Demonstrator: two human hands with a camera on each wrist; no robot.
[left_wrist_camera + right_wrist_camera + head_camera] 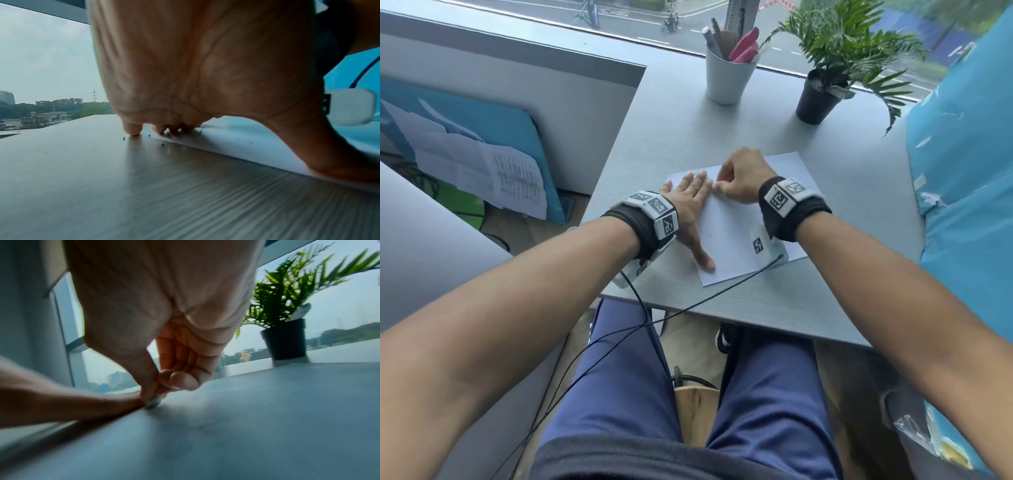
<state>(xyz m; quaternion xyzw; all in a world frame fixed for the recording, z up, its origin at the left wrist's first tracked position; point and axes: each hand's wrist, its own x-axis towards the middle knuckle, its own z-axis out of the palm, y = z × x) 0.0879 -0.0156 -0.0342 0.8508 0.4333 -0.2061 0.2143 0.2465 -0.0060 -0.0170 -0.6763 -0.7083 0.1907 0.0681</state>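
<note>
**Hold it flat, pinch the edge**

Your left hand point(688, 209) lies flat on the left side of the paper point(736, 236). Its fingers are straight and spread, with the thumb near the close edge. It presses down so the sheet cannot slide on the table point(688, 137). The paper lies in the middle of the table, right in front of you. Your right hand point(743, 178) is curled up, just beside your left fingertips. Its thumb and first finger pinch the paper's edge tight, I think to make a fold.
</note>
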